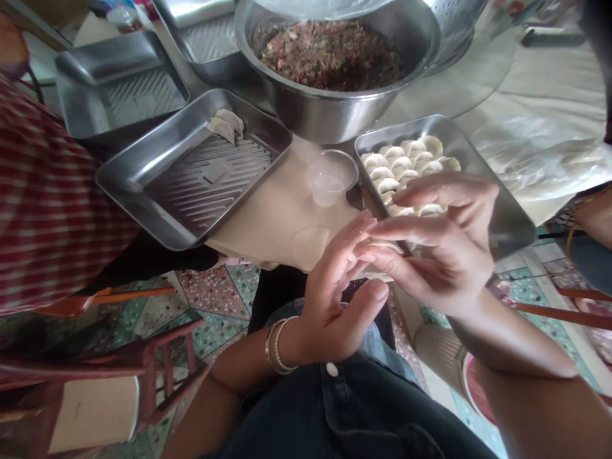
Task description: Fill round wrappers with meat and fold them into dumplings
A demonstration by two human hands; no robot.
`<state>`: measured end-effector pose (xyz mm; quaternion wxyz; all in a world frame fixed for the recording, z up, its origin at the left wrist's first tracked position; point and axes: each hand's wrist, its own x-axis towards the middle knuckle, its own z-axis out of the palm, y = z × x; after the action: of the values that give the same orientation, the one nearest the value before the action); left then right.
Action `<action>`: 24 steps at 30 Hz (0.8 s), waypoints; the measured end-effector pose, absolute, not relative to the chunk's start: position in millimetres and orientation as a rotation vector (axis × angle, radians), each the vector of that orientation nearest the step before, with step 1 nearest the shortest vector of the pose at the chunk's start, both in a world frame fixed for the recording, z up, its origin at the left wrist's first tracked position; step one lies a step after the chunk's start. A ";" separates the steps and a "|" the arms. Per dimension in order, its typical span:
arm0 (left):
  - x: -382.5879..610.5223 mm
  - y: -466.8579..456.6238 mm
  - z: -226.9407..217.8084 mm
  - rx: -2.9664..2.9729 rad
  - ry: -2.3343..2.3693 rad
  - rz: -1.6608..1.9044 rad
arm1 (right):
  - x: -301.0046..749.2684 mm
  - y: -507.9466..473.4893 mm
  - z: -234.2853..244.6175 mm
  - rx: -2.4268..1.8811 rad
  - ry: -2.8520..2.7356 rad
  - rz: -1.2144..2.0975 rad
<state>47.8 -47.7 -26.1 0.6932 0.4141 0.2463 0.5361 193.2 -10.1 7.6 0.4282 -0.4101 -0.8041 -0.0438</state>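
Right hand and left hand touch fingertips (pinch unclear) near dumpling tray's edge.

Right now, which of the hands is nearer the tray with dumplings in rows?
Right. The right hand overlaps the dumpling tray in this view; the left hand lies mostly left of it, lower in the picture.

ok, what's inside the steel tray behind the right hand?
Rows of pale folded dumplings, toward the far end of the steel tray. The right hand covers part of the near side; whatever lies behind it can't be seen.
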 end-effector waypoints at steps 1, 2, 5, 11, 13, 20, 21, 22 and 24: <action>46.7 -47.2 -25.3 0.929 0.566 1.176 | 194.2 -9.7 7.2 -1.016 -2.001 -0.122; 46.0 -46.5 -24.6 0.931 0.576 1.155 | 195.2 -9.4 6.9 -1.016 -2.004 -0.128; 45.8 -42.1 -24.2 0.947 0.574 1.142 | 196.6 -9.5 7.3 -1.034 -2.033 -0.119; 41.3 -31.0 -31.7 1.071 0.694 1.140 | 195.2 -9.4 14.5 -1.009 -2.117 0.057; 36.8 -29.2 -31.9 1.098 0.705 1.063 | 196.4 -8.0 15.6 -0.982 -2.141 0.107; 32.8 -23.8 -31.0 1.382 0.709 1.148 | 192.6 -6.1 13.6 -0.844 -2.200 0.068; 33.6 -22.7 -32.2 1.431 0.699 1.175 | 191.0 -6.6 14.1 -0.844 -2.193 0.060; 34.4 -21.5 -33.3 1.474 0.694 1.195 | 189.9 -7.3 14.8 -0.851 -2.190 0.066; 35.5 -19.8 -34.4 1.504 0.684 1.229 | 190.1 -10.1 16.0 -0.850 -2.168 0.104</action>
<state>35.5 -19.8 -34.4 0.5152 0.6262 0.2846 0.5114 190.1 -10.1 16.0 0.3941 -0.3351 -0.8548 0.0410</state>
